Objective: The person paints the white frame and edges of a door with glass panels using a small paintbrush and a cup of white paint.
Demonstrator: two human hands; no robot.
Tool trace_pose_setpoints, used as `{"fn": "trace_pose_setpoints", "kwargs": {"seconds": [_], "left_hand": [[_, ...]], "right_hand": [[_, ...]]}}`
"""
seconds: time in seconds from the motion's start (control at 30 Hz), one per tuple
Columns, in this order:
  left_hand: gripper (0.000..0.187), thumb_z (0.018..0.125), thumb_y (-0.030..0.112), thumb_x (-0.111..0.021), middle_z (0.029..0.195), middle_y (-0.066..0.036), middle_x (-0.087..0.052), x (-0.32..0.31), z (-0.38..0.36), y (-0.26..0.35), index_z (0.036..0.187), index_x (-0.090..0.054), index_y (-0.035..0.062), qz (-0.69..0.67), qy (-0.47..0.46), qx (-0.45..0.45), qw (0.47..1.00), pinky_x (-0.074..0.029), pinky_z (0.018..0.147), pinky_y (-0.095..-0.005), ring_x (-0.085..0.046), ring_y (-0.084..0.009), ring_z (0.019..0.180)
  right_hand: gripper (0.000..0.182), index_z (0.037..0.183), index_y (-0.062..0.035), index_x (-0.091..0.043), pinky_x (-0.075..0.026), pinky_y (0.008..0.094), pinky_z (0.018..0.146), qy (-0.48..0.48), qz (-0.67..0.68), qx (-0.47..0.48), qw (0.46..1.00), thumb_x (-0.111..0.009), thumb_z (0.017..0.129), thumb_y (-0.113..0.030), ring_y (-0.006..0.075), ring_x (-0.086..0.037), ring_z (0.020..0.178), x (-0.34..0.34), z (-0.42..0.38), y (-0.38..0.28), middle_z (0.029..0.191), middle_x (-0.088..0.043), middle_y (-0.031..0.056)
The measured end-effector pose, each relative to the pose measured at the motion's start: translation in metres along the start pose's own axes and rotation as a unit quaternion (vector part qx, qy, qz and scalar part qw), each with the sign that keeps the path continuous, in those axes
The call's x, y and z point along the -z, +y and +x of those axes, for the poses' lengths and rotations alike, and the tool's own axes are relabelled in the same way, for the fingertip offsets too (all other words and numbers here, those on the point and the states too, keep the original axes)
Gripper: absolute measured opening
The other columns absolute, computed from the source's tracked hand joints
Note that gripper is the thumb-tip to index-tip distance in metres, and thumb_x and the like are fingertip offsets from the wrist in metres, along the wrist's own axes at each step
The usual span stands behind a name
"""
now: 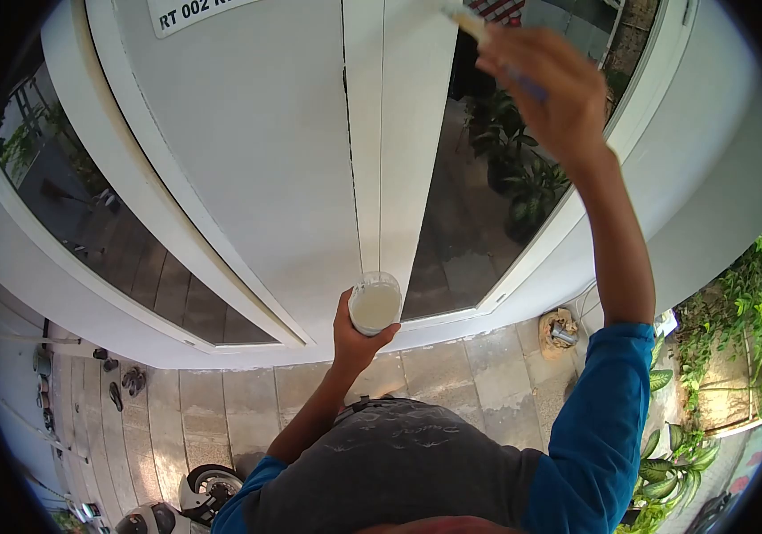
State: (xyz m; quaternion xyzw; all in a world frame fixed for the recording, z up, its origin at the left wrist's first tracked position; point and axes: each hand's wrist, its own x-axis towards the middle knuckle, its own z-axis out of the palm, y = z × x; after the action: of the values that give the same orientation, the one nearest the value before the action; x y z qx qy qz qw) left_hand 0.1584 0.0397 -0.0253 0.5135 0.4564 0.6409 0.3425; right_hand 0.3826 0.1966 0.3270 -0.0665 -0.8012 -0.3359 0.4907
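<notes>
Shirt (381, 463) first, dark grey, swelling up at six o'clock, a blue sleeve (603, 418) between four and five. Just above it, a touch below the dial's centre, my left hand (358, 338) is wrapped round a clear cup (375, 304), upright, pale liquid (375, 308) inside! Up between one and two, it's my right hand (550, 93), raised high and gripping a brush (471, 23) snugly, its tip out toward half past twelve. That tip is blurred right beside the white upright (416, 98); touching or apart, I cannot tell. Beyond the cup, a grey-white panel (256, 133) fills eleven o'clock, topped by a lettered sign (198, 12). Dark glass (452, 222) at one mirrors leafy plants. Down on the paving (283, 392), a silvery can (564, 335) sits in a brownish bundle (552, 320) just short of four, footwear (133, 381) at eight, a wheel (212, 489) at seven, and greenery (741, 320) way out at three!
</notes>
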Motion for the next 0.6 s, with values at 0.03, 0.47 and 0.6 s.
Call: {"fn": "trace_pose_setpoints", "kwargs": {"seconds": [0.03, 0.47, 0.6], "left_hand": [[0.076, 0.070, 0.012, -0.093, 0.119, -0.010, -0.067, 0.001, 0.001, 0.001, 0.133, -0.052, 0.0035, -0.003, -0.006, 0.002, 1.000, -0.052, 0.097, -0.0369, -0.065, -0.0215, 0.111], [0.075, 0.070, 0.013, -0.093, 0.118, -0.010, -0.066, 0.006, -0.001, 0.005, 0.132, -0.053, 0.0039, 0.015, 0.008, -0.007, 1.000, -0.051, 0.098, -0.0370, -0.065, -0.0220, 0.111], [0.074, 0.070, 0.013, -0.092, 0.118, -0.010, -0.066, 0.006, 0.001, 0.006, 0.132, -0.053, 0.0039, 0.017, 0.009, -0.008, 1.000, -0.051, 0.097, -0.0372, -0.065, -0.0220, 0.111]], "right_hand": [[0.022, 0.098, -0.0089, -0.075, -0.059, 0.0339, 0.068, -0.017, -0.013, 0.052, 0.998, -0.081, 0.077, -0.004, 0.0229, -0.072, 0.080, -0.011, -0.017, -0.003, 0.101, -0.073, 0.0068], [0.018, 0.101, -0.0061, -0.075, -0.056, 0.0356, 0.070, -0.138, 0.133, -0.182, 0.964, -0.081, 0.084, -0.010, 0.0269, -0.069, 0.080, -0.006, -0.039, -0.023, 0.092, -0.071, 0.0093], [0.018, 0.104, -0.0060, -0.077, -0.059, 0.0313, 0.079, 0.023, 0.112, -0.144, 0.983, -0.078, 0.086, -0.001, 0.0212, -0.073, 0.094, 0.010, 0.012, 0.011, 0.106, -0.075, 0.0084]]}}
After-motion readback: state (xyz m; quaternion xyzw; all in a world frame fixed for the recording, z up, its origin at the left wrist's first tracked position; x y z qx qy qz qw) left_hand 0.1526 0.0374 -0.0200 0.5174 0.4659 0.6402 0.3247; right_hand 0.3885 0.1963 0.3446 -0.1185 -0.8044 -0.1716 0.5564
